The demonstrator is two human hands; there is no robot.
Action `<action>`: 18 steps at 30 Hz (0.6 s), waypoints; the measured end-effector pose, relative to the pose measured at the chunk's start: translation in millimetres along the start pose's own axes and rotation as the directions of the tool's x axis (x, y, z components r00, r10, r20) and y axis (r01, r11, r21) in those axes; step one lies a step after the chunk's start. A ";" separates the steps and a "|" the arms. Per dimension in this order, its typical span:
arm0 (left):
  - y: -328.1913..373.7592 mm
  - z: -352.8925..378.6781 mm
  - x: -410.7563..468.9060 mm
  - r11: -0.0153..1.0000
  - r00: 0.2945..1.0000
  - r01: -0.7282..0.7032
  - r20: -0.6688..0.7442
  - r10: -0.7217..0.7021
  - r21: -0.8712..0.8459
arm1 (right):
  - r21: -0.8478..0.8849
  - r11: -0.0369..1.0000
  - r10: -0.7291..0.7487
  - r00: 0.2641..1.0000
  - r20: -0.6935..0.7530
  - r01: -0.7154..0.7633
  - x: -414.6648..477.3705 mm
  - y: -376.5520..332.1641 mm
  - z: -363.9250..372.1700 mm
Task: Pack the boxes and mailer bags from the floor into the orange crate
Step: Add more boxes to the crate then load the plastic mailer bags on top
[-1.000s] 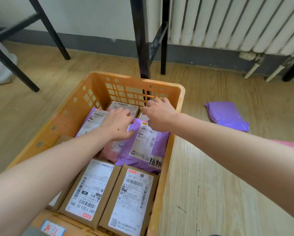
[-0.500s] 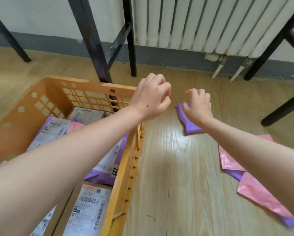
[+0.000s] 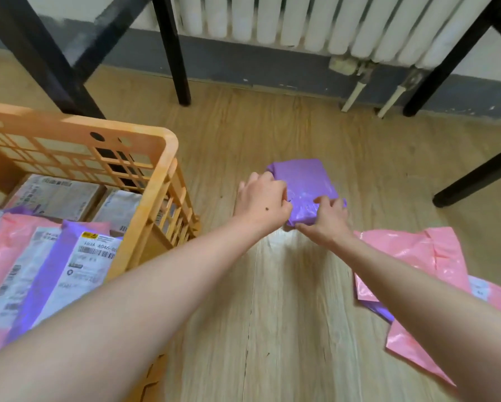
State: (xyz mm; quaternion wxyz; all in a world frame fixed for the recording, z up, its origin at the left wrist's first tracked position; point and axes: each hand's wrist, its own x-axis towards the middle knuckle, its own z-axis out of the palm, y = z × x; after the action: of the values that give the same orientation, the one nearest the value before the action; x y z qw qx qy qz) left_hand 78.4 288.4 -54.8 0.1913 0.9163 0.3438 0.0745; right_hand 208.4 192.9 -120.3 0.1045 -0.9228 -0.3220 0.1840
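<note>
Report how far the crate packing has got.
Done: cardboard boxes and labelled mailers lie in the orange crate. In hand: left hand and right hand grip a purple mailer bag on the floor. Left: pink mailer bags beside it, one purple bag beneath them.

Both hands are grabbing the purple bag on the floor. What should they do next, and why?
Probably lift the purple mailer bag and swing it left into the orange crate. The left hand and the right hand both grip its near end, and it lies on the floor just right of the crate.
</note>
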 end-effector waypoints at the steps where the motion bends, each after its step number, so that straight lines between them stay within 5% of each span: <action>1: 0.7 10.1 2.7 0.997 0.999 0.048 0.026 -0.047 -0.059 | 0.017 1.000 0.000 1.000 0.008 0.000 2.8 2.4 2.2; 8: 13.6 69.2 15.2 0.838 0.964 0.260 0.176 -0.198 -0.480 | 0.072 0.997 0.028 0.996 0.082 -0.034 23.4 25.0 3.6; 13: 15.3 91.7 23.2 0.710 0.906 0.420 0.295 -0.302 -0.565 | 0.093 0.993 0.056 0.989 0.139 -0.069 31.3 42.2 3.0; 18: 11.5 93.1 19.3 0.466 0.830 0.533 0.331 -0.449 -0.706 | 0.154 0.986 0.041 0.991 0.125 -0.060 32.8 42.8 -3.9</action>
State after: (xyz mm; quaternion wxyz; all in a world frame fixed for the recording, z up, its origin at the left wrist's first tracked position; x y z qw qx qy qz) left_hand 124.8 265.3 -135.4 0.5953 0.6061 0.5156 0.1111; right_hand 257.5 180.4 -139.0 0.1525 -0.9067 -0.2885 0.2672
